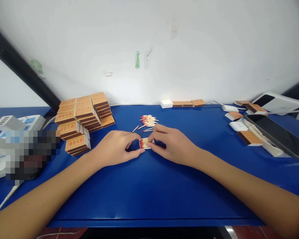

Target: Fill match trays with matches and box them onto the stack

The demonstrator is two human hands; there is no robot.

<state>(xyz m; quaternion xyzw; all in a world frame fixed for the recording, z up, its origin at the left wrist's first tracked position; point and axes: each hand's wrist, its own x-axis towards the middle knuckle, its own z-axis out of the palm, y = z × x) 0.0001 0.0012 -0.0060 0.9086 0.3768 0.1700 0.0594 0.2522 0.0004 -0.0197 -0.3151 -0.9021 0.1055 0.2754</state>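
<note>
A small white matchbox tray lies on the blue table between my hands. Inside it, matches lie lengthwise with their red heads to the left. My left hand grips the tray's left end between thumb and forefinger. Over the right end, the fingers of my right hand are pinched together on the matches and cover part of the tray. Just behind the tray is a loose heap of matches, with a few stray ones at its near side.
Stacked orange matchboxes stand at the left, beside a power strip and a pixelated dark object. More boxes line the wall. A phone, an earbud case and a white device lie at the right.
</note>
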